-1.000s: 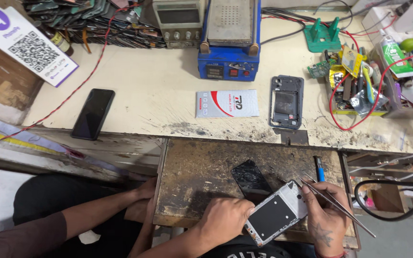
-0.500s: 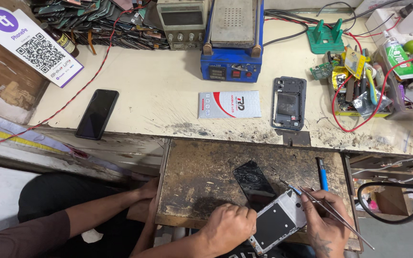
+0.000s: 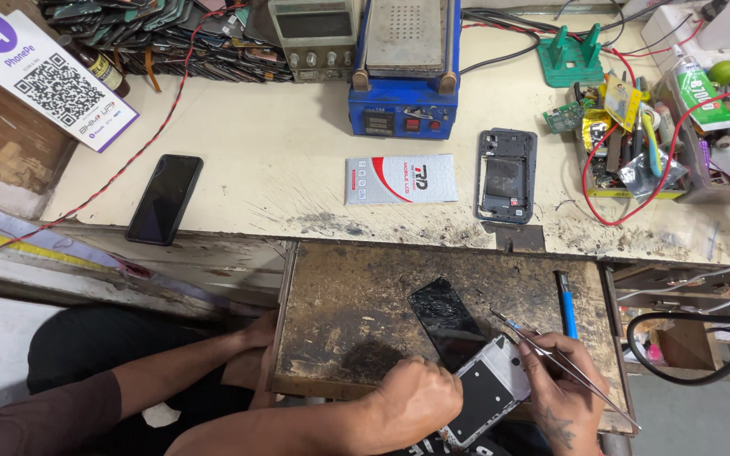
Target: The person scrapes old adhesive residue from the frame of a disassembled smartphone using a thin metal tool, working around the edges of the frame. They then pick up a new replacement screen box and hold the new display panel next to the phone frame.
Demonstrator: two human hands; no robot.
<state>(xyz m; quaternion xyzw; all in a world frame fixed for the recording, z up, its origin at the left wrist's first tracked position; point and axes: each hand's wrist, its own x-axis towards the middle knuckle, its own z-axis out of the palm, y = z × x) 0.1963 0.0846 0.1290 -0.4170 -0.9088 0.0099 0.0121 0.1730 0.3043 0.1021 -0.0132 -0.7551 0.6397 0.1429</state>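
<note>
head view: fingers [image 3: 433,390] around phone frame [image 3: 487,399]

On the bench [image 3: 280,152] lie a black phone [image 3: 164,199], a flat white-and-red packet [image 3: 400,178], an opened phone back [image 3: 507,175] and a blue heating machine [image 3: 404,67]; a blue pen [image 3: 566,303] lies lower down.

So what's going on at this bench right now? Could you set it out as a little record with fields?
Setting: worn wooden pull-out board below a cream workbench
Left hand: steadies an opened phone frame
Right hand: holds long metal tweezers, also touching the frame
On the board: cracked black screen, blue-handled tool
On the bench: black phone, second opened phone, white flat packet, blue heating station
</note>
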